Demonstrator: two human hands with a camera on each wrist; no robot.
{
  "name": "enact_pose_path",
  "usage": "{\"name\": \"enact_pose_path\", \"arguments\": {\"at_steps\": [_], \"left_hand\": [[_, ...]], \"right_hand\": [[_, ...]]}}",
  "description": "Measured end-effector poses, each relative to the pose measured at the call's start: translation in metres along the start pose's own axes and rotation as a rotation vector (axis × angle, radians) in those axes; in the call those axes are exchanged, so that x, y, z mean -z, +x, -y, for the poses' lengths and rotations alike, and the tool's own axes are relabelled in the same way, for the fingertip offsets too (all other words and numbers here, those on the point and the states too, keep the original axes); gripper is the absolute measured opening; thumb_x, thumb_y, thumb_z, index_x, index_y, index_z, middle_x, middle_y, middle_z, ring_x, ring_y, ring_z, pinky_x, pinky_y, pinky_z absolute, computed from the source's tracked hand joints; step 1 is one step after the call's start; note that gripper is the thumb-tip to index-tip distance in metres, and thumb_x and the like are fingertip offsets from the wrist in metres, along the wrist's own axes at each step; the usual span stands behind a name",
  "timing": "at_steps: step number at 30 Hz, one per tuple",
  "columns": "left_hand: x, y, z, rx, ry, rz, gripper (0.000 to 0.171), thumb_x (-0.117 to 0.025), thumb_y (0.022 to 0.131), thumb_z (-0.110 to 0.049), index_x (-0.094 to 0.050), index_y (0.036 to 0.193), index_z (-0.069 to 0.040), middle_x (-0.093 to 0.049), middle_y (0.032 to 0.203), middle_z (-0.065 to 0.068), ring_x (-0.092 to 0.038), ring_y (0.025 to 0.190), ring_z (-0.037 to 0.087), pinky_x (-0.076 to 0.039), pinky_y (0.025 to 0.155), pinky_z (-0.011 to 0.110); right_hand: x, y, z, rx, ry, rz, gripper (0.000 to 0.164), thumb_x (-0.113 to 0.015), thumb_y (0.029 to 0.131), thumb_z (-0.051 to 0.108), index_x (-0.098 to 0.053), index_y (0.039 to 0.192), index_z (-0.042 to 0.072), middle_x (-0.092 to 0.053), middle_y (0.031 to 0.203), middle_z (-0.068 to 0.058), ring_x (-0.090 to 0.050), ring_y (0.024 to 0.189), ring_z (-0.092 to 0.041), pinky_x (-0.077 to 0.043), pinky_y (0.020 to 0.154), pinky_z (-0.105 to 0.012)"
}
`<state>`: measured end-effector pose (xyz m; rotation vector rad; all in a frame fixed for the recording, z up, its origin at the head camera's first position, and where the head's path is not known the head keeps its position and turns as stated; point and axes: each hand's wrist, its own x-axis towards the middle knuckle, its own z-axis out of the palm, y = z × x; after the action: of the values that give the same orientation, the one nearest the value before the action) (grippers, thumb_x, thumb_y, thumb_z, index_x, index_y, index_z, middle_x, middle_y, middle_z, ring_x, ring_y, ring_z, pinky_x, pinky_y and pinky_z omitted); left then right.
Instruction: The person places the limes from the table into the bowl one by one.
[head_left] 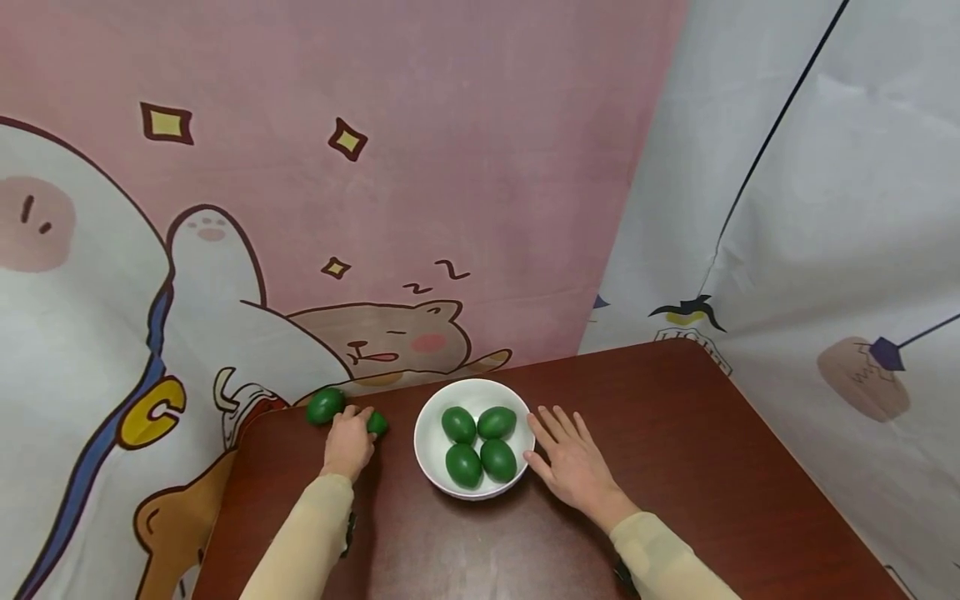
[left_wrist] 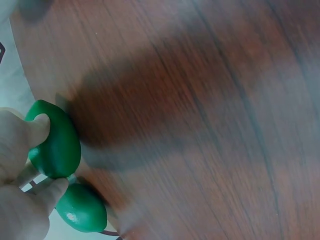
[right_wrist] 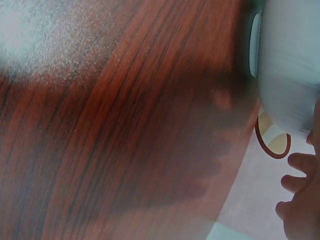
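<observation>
My left hand (head_left: 349,443) pinches a lime (head_left: 377,423) at the far left part of the table, partly covering it. In the left wrist view the thumb lies on one side of this lime (left_wrist: 60,145) and fingers reach round its lower end. Right beside that hand sits a second lime (head_left: 326,406), near a fingertip. A white bowl (head_left: 424,461) stands at the middle, with several limes (head_left: 497,422) lying in it. Fingers spread and straight, my right hand (head_left: 576,468) is at the bowl's right rim; the right wrist view shows it beside the bowl's outer wall (right_wrist: 290,65).
A dark brown wooden table (head_left: 675,450) carries everything. Its back edge meets a pink cartoon-printed curtain (head_left: 480,192), close behind the bowl and limes. White printed cloth (head_left: 847,250) hangs along the right side.
</observation>
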<state>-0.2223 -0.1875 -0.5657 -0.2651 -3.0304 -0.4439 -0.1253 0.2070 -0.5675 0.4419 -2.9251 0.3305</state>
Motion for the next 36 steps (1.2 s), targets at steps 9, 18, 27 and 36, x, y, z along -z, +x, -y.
{"name": "enact_pose_path", "arguments": {"at_steps": [9, 18, 27, 36], "left_hand": [[-0.002, -0.005, -0.003, -0.014, 0.023, -0.004, 0.048, -0.079, 0.089, -0.006, -0.066, 0.135, 0.001, -0.06, 0.128, 0.028, -0.059, 0.108, 0.048, -0.056, 0.09, 0.055], [-0.003, -0.01, -0.006, -0.004, 0.021, -0.01, 0.048, -0.079, 0.089, -0.006, -0.067, 0.135, 0.0, -0.06, 0.129, 0.028, -0.058, 0.11, 0.048, -0.057, 0.089, 0.055], [-0.005, -0.016, -0.008, -0.014, 0.016, -0.03, 0.05, -0.08, 0.087, -0.004, -0.067, 0.134, 0.001, -0.061, 0.127, 0.028, -0.059, 0.109, 0.047, -0.057, 0.088, 0.055], [-0.005, -0.021, -0.015, -0.019, 0.026, -0.032, 0.051, -0.081, 0.087, -0.005, -0.066, 0.136, 0.0, -0.061, 0.129, 0.027, -0.059, 0.111, 0.046, -0.059, 0.084, 0.053]], "right_hand": [[-0.001, 0.0, -0.002, 0.0, -0.016, -0.005, 0.065, -0.054, 0.104, 0.051, -0.047, 0.157, 0.014, -0.045, 0.16, -0.016, -0.037, 0.15, -0.039, -0.026, 0.122, -0.061], [-0.001, 0.0, -0.001, -0.001, 0.001, 0.001, 0.066, -0.055, 0.104, 0.051, -0.045, 0.158, 0.014, -0.044, 0.16, -0.016, -0.036, 0.151, -0.039, -0.024, 0.123, -0.06], [0.0, 0.0, 0.0, 0.005, 0.0, -0.015, 0.065, -0.056, 0.103, 0.05, -0.048, 0.156, 0.013, -0.046, 0.159, -0.017, -0.039, 0.149, -0.04, -0.026, 0.122, -0.061], [0.0, -0.001, 0.0, 0.011, 0.015, -0.04, 0.063, -0.058, 0.103, 0.048, -0.05, 0.155, 0.012, -0.047, 0.158, -0.017, -0.039, 0.148, -0.041, -0.026, 0.121, -0.061]]}}
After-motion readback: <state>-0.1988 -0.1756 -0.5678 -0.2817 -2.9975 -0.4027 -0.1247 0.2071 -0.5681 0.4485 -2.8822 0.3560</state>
